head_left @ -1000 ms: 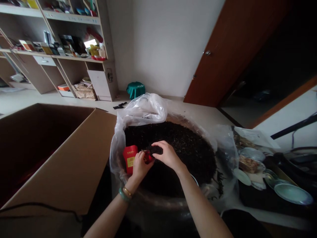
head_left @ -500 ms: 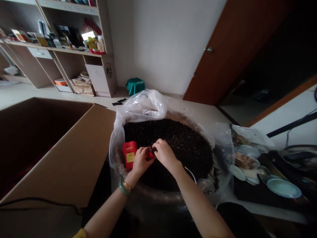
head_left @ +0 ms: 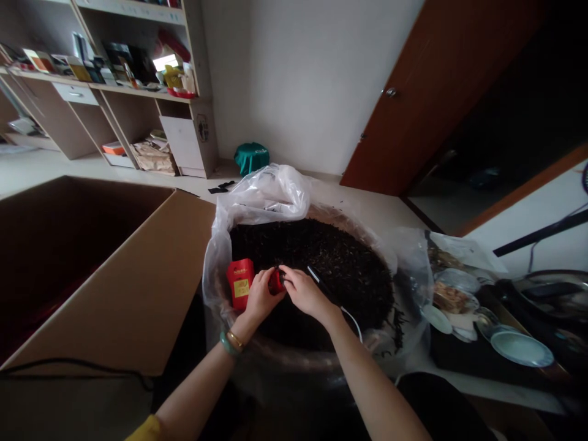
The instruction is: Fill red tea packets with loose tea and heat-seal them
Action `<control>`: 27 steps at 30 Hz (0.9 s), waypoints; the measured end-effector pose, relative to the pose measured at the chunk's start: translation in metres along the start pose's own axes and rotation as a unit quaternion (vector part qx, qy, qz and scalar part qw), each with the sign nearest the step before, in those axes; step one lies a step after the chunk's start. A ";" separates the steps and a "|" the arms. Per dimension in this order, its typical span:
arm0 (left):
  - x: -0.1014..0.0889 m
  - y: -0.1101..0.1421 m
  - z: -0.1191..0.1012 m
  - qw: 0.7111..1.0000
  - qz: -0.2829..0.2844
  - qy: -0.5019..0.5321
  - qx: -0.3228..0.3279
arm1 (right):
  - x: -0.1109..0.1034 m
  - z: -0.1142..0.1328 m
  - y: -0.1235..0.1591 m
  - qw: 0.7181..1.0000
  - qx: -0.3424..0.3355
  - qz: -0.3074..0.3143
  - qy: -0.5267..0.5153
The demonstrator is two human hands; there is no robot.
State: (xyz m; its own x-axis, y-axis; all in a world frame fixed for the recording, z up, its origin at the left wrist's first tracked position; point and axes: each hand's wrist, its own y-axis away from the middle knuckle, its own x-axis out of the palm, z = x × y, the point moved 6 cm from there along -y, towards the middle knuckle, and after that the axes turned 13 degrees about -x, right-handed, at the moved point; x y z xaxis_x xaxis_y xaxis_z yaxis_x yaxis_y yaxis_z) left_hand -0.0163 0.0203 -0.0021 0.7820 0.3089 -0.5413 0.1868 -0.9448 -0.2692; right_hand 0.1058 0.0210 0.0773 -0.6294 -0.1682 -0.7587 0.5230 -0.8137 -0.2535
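Observation:
A small red packet (head_left: pixel 275 280) is in my left hand (head_left: pixel 261 298), its fingers wrapped round it. Close against the packet's right side, my right hand (head_left: pixel 301 291) is closed at the fingertips on a pinch of dark leaves. Both hands are over a large round container lined with clear plastic (head_left: pixel 215 257), which holds a heap of dark loose leaves like tea (head_left: pixel 340 254). Left of my left hand, a red pouch with a yellow label (head_left: pixel 240 285) leans inside the rim. A dark flat device (head_left: pixel 321 285) with a pale edge lies beyond my right wrist, near a white cable (head_left: pixel 353 321).
A big open cardboard box (head_left: pixel 138 275) stands at left. At right are clear bags and lids (head_left: pixel 452 300) and a pale round dish (head_left: pixel 521 348). Behind are a shelf desk (head_left: pixel 138 92), a green covered stool (head_left: pixel 252 158) and a brown door (head_left: pixel 404 116).
My right hand has shifted slightly left and down, closer against the red packet. The dark device's pale edge now shows beside it. My left hand has hardly moved.

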 end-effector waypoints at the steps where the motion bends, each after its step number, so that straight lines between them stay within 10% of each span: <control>1: 0.000 0.000 -0.001 1.000 0.006 0.004 -0.002 | 0.001 0.001 0.001 1.000 -0.004 0.006 0.003; 7: -0.003 0.001 -0.004 1.000 0.011 0.014 -0.003 | -0.017 0.005 0.008 0.995 -0.034 -0.092 0.026; 17: -0.004 0.003 -0.011 0.999 0.037 -0.032 0.008 | 0.018 0.000 0.009 0.988 0.016 0.045 0.144; 27: 0.007 0.003 0.000 0.997 0.077 0.016 -0.018 | 0.012 -0.009 0.017 0.996 -0.002 0.014 0.086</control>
State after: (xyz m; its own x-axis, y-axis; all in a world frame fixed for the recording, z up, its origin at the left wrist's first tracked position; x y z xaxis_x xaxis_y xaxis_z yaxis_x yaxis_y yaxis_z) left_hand -0.0104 0.0198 -0.0060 0.8218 0.1577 -0.5475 0.0850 -0.9841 -0.1559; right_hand 0.1124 0.0104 0.0583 -0.5070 -0.0927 -0.8570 0.5416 -0.8077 -0.2330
